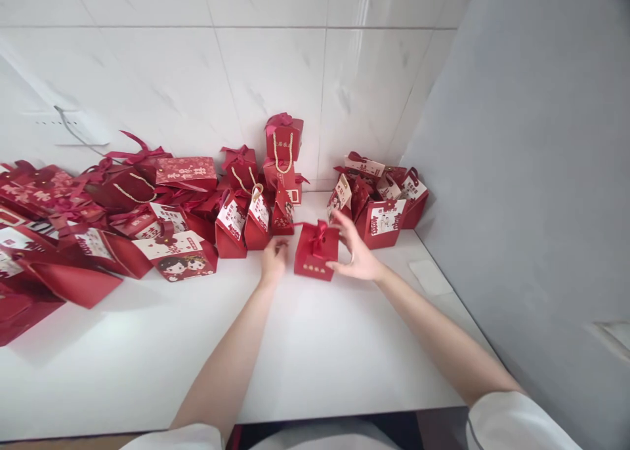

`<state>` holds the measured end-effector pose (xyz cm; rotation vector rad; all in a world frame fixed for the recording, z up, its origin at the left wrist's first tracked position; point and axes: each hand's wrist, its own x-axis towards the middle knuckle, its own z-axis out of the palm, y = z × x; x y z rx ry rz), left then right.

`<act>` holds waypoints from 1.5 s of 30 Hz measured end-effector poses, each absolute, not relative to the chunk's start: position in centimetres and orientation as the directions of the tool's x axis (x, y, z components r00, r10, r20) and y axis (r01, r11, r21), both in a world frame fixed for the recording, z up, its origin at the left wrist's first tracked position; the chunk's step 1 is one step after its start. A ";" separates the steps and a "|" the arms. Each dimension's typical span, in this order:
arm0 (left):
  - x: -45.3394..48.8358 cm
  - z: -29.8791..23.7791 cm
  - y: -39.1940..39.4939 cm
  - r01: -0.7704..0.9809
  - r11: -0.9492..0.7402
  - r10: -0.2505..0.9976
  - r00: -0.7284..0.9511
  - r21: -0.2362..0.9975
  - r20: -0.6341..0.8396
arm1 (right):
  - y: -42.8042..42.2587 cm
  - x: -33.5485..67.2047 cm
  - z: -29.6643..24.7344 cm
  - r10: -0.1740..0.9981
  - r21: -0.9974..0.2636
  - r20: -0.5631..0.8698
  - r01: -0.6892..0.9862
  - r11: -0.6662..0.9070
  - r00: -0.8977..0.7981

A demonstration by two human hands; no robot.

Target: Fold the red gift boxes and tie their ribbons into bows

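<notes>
A red gift box (315, 267) with a ribbon bow on top and gold lettering on its front stands on the white table. My right hand (357, 253) curves around its right side, thumb at the front edge and fingers at the back, gripping it. To the left of that box, a small gap away, is my left hand (274, 261). Its fingers are curled in and nothing shows in them. Just behind my left hand stands a narrow red box (283, 215) with a printed picture.
Many red gift boxes (182, 260) crowd the left of the table (315, 358). A stack of boxes with a rope handle (283, 151) stands against the tiled wall (266, 69). More boxes (386, 224) sit at the back right, beside a grey panel (531, 174).
</notes>
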<state>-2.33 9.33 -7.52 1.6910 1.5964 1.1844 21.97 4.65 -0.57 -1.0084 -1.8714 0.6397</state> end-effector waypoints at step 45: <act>-0.2 -1.5 2.5 0.344 -0.335 0.934 0.243 0.877 0.262 | -4.2 17.4 -2.0 0.977 -0.915 0.158 0.350 0.200 -0.144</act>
